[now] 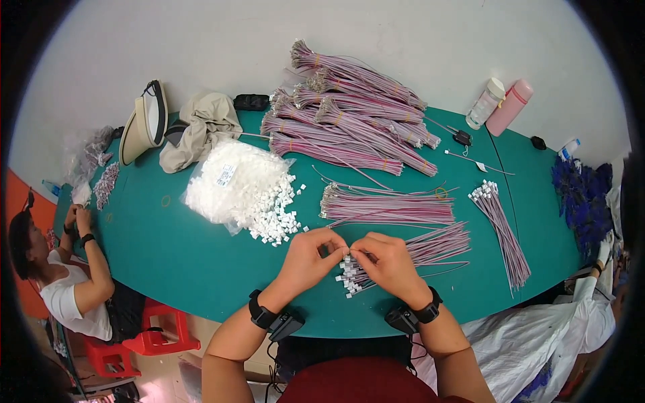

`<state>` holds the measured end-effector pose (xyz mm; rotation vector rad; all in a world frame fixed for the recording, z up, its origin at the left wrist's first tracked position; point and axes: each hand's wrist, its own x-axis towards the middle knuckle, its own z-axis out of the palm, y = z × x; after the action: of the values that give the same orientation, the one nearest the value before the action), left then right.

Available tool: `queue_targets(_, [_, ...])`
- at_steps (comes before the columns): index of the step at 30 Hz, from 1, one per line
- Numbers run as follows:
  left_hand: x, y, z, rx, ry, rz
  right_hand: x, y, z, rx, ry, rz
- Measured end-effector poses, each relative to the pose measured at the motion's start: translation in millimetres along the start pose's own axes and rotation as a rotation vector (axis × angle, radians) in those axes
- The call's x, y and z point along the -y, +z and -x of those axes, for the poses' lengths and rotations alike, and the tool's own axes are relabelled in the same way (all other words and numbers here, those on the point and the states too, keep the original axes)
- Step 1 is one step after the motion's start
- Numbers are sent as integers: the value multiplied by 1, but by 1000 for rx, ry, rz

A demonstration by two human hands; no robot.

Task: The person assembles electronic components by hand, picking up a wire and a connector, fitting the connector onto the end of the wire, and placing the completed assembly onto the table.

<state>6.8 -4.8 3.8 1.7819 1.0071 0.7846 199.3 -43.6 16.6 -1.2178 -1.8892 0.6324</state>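
My left hand (310,260) and right hand (388,263) meet just above the near part of the green counter (222,269), their fingertips almost touching. On each, the thumb and forefinger are drawn together in a pinch; whatever is between the tips is too small and hidden for me to tell.

Directly beneath and beside my fingers lie the white-tipped wires (440,245), a loose fan of pink and grey strands, their white connectors (350,282) gathered at the left end, close under my right hand. Just beyond them lies a flatter bundle of wires (396,205), and a yellow rubber band (441,193) rests near its right end.

To the right, well apart from my hands, a slim sheaf (502,235) lies aslant, its white ends pointing away from me. To the left, a clear plastic bag (235,178) full of small white housings lies open, with loose housings (277,218) spilled beside it toward my left hand. Farther back, thick tied bundles (349,121) are heaped near the wall.

A clear bottle (485,104) and a pink bottle (510,107) lean side by side at the back right; a visor hat (144,121) and a beige cloth (201,131) sit at the back left. At the counter's left end sits a co-worker (74,282) in a white top, both hands raised to the edge.
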Motion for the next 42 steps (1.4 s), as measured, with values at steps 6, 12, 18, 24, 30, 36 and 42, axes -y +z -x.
queue_targets(6, [3, -4, 0, 25, -80, 139, 3, 2, 1, -32, 57, -67])
queue_targets(12, [3, -4, -2, 117, -223, 549, 6, -7, 0, -50, 249, -376])
queue_targets(18, [4, -6, -3, 128, -207, 524, 5, -6, 1, -57, 266, -339])
queue_targets(24, [8, -3, -1, 87, -169, 396, 4, -4, 1, -76, 243, -334])
queue_targets(30, [10, -4, 0, 94, -187, 425, 7, -4, 1, -83, 187, -263])
queue_targets(36, [9, -4, 0, 92, -198, 425, 2, 0, 3, -93, 239, -371])
queue_targets(42, [11, -3, -1, 96, -169, 436, 1, -4, 2, -16, 302, -385])
